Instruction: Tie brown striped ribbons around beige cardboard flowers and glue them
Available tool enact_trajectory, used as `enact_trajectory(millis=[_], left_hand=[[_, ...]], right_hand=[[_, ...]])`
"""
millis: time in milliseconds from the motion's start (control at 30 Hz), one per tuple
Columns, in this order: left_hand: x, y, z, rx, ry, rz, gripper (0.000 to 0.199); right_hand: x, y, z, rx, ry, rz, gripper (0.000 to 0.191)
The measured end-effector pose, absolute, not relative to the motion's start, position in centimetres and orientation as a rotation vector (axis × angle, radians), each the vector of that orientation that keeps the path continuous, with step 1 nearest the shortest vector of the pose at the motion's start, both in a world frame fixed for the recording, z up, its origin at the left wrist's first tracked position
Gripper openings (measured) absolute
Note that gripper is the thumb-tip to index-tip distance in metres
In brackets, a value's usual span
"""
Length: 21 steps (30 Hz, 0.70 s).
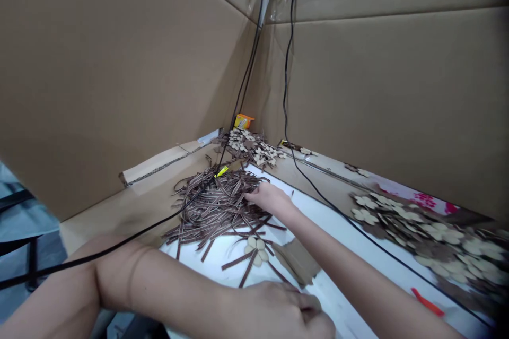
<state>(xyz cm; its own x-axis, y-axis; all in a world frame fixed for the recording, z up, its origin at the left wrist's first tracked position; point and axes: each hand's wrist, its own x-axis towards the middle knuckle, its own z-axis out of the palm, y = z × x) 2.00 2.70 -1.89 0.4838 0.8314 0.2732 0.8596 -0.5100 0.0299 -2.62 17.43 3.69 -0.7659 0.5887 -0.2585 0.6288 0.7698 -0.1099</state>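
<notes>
Strips (210,209) under right hand (270,198), fingers spread; left hand (274,312) curled, grip unclear. One wooden flower (256,250) on white board (338,296); more flowers (429,243) heaped right.

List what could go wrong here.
The black cable runs beside the left forearm and over the brown strips, so moving the arm could snag it and drag the pile. The right hand pressing the pile's edge could push loose strips onto the flower cutout.
</notes>
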Motion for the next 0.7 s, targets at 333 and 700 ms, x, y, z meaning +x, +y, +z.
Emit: enact_trajectory(millis=[333,700], left_hand=[[1.4,2.4,-0.9,-2.757,-1.481,-0.366,0.032],[1.5,1.2,0.2,-2.798,-1.654,-0.579,0.039]], right_hand=[[1.9,18.7,4.9,1.041,2.923,-1.089,0.019],[17.0,14.5,5.0,1.19,2.7,-1.923,0.042]])
